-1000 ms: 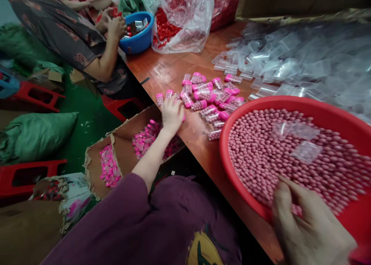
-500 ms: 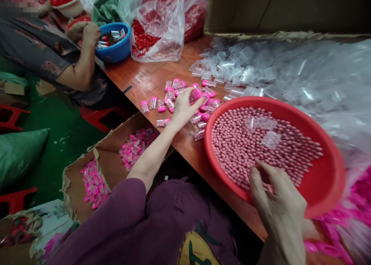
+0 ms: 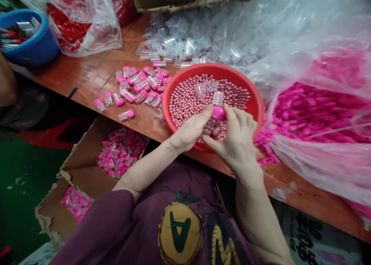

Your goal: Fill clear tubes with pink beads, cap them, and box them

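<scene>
My left hand and my right hand meet over the near side of a red basin. Between their fingers is a small clear bottle with a bright pink cap, pink beads showing through its wall. Both hands are closed on it, the right thumb low and its other fingers at the cap. Pink beads fill much of the basin, and a clear empty tube lies on them just beyond the cap. Left of the basin, several bead-filled bottles with pink caps lie on the table.
Clear tubes are heaped behind the basin. A plastic bag of pink parts stands at right. Below the table edge sits a cardboard box with capped bottles. A blue basin and another person's arm are at far left.
My left hand has come from the bottle pile to the basin. My right hand has lifted from the beads and joined it at the pink-capped bottle. The view has swung right.
</scene>
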`<state>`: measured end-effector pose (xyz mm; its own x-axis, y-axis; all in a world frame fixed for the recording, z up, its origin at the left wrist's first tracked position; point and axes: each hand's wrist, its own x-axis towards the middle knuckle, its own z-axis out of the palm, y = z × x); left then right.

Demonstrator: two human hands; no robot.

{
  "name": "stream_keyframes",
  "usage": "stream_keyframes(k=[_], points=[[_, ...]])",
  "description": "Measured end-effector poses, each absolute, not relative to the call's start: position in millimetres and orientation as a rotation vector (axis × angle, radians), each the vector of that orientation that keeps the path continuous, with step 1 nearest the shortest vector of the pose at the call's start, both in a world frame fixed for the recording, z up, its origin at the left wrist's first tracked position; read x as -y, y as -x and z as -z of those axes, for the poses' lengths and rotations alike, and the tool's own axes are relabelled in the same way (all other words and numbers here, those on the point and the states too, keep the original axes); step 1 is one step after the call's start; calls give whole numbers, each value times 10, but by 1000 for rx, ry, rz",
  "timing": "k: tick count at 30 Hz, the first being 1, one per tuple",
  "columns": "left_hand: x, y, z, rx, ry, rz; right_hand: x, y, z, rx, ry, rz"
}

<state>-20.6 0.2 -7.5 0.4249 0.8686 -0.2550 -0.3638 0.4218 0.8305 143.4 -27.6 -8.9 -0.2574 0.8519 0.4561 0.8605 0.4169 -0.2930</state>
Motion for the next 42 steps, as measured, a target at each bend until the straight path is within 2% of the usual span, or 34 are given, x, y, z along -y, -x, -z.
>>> stream_keyframes(k=[7, 13, 19, 25, 32, 36, 42], points=[[104, 14, -70, -957, -762, -987, 359, -1421, 233, 1988, 1398, 119], [102, 19, -16, -930, -748, -1091, 321, -1452, 247, 1967, 1419, 0], [6, 98, -4, -766, -687, -930, 303, -1574, 244, 1943, 1291, -149], [22, 99, -23, -791, -693, -946, 279, -1504, 398, 1913, 1429, -112], [-41, 226, -77, -711, -657, -768, 247, -1594, 313, 1980, 1302, -342], [-38, 201, -48, -671, -683, -773, 235, -1492, 270, 1947, 1245, -231], [70, 101, 8, -835, -702, -1017, 256, -1491, 270, 1962, 1396, -39]])
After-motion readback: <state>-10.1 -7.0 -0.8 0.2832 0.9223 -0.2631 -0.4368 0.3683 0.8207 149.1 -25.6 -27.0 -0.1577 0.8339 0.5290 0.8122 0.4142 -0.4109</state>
